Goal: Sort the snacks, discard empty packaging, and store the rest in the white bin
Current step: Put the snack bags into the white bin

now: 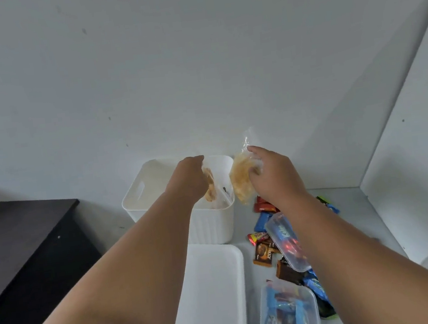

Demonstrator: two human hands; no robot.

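My left hand (pixel 191 175) holds a clear plastic bag with brown snack pieces (pixel 212 186) over the open white bin (pixel 141 196). My right hand (pixel 269 173) grips a second clear bag of pale brown snacks (pixel 240 177) just right of the bin's rim. The bin stands against the wall. Its flat white lid (pixel 213 292) lies in front of it on the white surface.
Loose wrapped sweets and bars (pixel 267 247) lie scattered to the right of the lid. Two clear tubs hold more wrapped snacks, one under my right forearm (pixel 283 239) and one at the bottom (pixel 290 312). A dark cabinet (pixel 23 254) stands on the left. A white panel (pixel 419 162) rises on the right.
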